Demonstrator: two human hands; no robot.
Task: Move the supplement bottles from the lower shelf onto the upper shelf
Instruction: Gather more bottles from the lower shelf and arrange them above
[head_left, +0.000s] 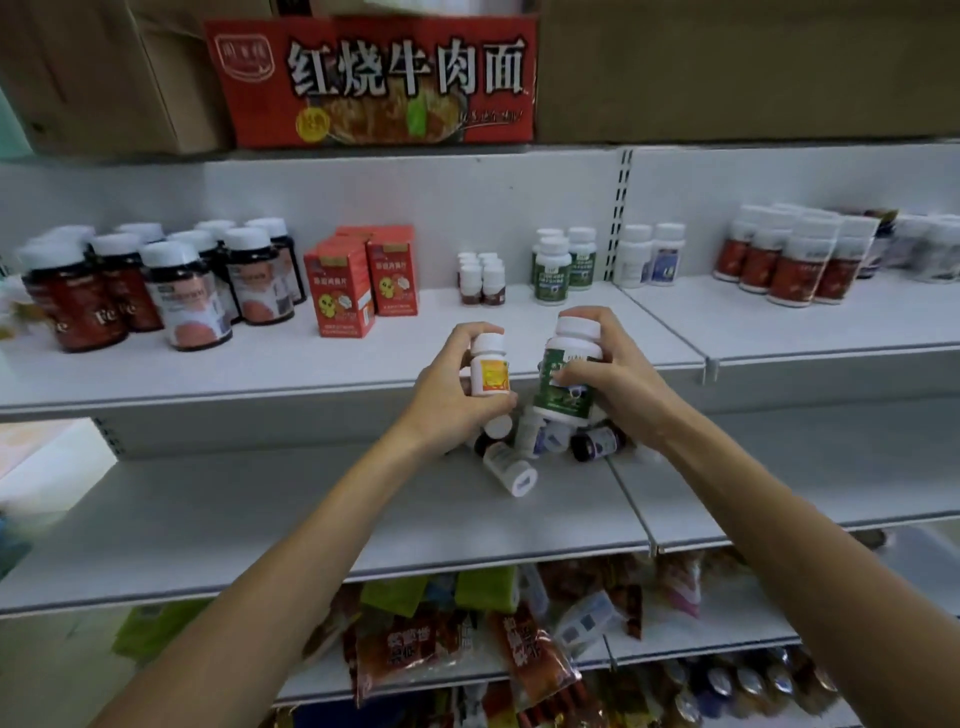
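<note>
My left hand (447, 395) grips a small white bottle with a yellow-and-red label (489, 370), held upright at the height of the upper shelf's front edge (311, 395). My right hand (618, 379) grips a larger white bottle with a green label (567, 364), also upright. Below both hands, a small heap of bottles (540, 441) lies on its side on the lower shelf (311, 519), among them a white one (511, 470) and a dark one (597, 444). My hands partly hide the heap.
The upper shelf carries dark red-labelled bottles (130, 291) at the left, red boxes (363, 280), tiny white-capped bottles (482, 278), green-labelled bottles (563, 265), white bottles (649, 254) and red-labelled bottles (789, 260) at the right. A red noodle carton (374, 78) sits on top. Snack packets (493, 634) fill the shelves below.
</note>
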